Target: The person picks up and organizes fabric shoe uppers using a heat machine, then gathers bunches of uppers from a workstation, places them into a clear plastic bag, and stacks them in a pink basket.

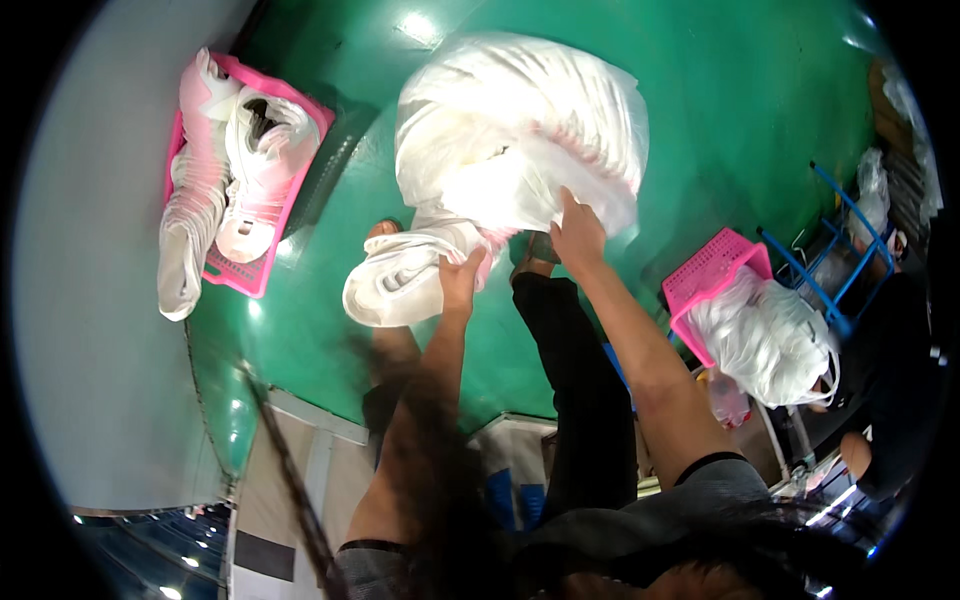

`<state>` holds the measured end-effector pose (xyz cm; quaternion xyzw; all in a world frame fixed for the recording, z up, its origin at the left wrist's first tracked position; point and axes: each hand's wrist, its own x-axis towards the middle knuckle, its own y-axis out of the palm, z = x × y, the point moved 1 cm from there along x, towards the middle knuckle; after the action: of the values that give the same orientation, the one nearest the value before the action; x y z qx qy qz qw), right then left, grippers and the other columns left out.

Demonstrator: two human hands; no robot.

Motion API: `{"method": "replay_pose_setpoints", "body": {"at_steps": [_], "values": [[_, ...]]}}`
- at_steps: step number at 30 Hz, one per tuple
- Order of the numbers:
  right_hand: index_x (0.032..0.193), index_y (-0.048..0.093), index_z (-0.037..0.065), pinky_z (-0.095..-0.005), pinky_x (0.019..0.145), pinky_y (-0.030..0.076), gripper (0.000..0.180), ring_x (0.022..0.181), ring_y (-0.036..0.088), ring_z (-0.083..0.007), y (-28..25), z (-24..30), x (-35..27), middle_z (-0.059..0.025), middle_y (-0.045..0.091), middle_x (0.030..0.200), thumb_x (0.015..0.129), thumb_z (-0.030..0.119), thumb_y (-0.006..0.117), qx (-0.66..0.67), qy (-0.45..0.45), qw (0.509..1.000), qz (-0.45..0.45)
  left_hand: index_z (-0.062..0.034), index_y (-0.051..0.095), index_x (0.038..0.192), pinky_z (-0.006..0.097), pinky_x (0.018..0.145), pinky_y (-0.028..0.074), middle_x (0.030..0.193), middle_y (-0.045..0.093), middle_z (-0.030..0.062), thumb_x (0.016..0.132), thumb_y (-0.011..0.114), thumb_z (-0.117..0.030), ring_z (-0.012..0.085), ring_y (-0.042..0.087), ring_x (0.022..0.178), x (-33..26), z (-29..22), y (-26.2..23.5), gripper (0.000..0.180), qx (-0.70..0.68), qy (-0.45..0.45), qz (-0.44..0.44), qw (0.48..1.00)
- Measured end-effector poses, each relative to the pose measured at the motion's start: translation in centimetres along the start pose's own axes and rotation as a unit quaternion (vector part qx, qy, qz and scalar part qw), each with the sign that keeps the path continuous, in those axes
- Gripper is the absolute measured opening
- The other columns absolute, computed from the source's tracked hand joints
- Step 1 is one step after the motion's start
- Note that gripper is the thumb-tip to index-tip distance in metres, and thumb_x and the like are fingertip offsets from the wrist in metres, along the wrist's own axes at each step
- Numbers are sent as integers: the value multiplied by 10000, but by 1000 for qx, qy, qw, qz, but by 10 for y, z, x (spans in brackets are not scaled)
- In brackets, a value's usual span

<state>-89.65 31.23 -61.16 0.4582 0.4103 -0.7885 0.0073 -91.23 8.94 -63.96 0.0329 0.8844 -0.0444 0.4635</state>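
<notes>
**A:** Left hand (460,283) first: fingers closed on the lower end of a rolled white shoe-shaped bundle wrapped in thin plastic (400,278), at about 9 o'clock from the feet. Right hand (577,232) is pinched on the bottom fold of the big bulging white woven-plastic sack (520,130), which sits at 12 o'clock on the green floor (740,120).

**B:** How would that sack handle?

**A:** My judgement: soft and slumping, no stiffness in the wall, and the skin looks slick. It is stuffed full, so bulky, though its weight can't be read from here. Best taken by a gathered fistful of fabric at the edge or neck, not by the smooth flank.

**B:** And the bundle?

**A:** Light by the look of it, squashy, wrap likely slippery. Grip around the middle.

**B:** Containers?

**A:** Pink slatted plastic basket (232,272) at 10 o'clock, on the floor beside the grey bench (90,300). It holds white and pink shoe uppers (255,160), heaped over the rim, some hanging down its near side. Second pink plastic basket (705,272) at 3 o'clock, tipped, with a clear bag of white pieces (770,340) spilling from it. Blue metal frame (835,250) just behind it.
</notes>
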Motion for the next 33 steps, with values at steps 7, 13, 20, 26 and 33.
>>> {"method": "replay_pose_setpoints", "body": {"at_steps": [7, 13, 20, 26, 33], "values": [[1277, 419, 30, -438, 912, 437, 551, 1116, 503, -365, 40, -48, 18, -212, 537, 1162, 794, 177, 640, -5, -110, 989, -94, 37, 532, 1086, 299, 773, 482, 1013, 600, 97, 759, 716, -109, 178, 585, 870, 0, 45, 4, 402, -99, -82, -67, 990], [1214, 469, -64, -443, 951, 388, 513, 1096, 487, -412, 27, -76, 37, -270, 528, 1168, 844, 266, 602, 9, 3, 1000, 21, 64, 564, 1043, 293, 769, 483, 989, 624, 91, 790, 678, -77, 167, 594, 872, -32, 63, 18, 312, -180, -35, -133, 974], [1238, 461, -81, -419, 984, 367, 538, 1151, 476, -412, 5, -50, 35, -268, 534, 1195, 845, 248, 625, 124, -69, 988, -51, 20, 488, 1173, 294, 839, 456, 1089, 585, 101, 792, 660, -49, 176, 569, 945, 5, 101, 16, 423, -171, -57, -173, 968], [1252, 454, -44, -435, 948, 383, 588, 1132, 490, -412, 20, -43, 39, -271, 524, 1209, 849, 359, 600, 47, -129, 984, -116, 30, 493, 1142, 297, 825, 474, 1035, 593, 106, 786, 655, -51, 204, 584, 909, 10, 109, 14, 399, -211, -16, -176, 961], [1331, 386, -38, -388, 1016, 333, 728, 1213, 455, -372, 40, -6, 79, -262, 487, 1279, 887, 534, 461, 60, -47, 997, 31, 55, 432, 1211, 403, 964, 399, 1183, 523, 169, 838, 537, -180, 299, 532, 1061, 97, 132, 10, 453, -449, -149, -44, 880]]}}
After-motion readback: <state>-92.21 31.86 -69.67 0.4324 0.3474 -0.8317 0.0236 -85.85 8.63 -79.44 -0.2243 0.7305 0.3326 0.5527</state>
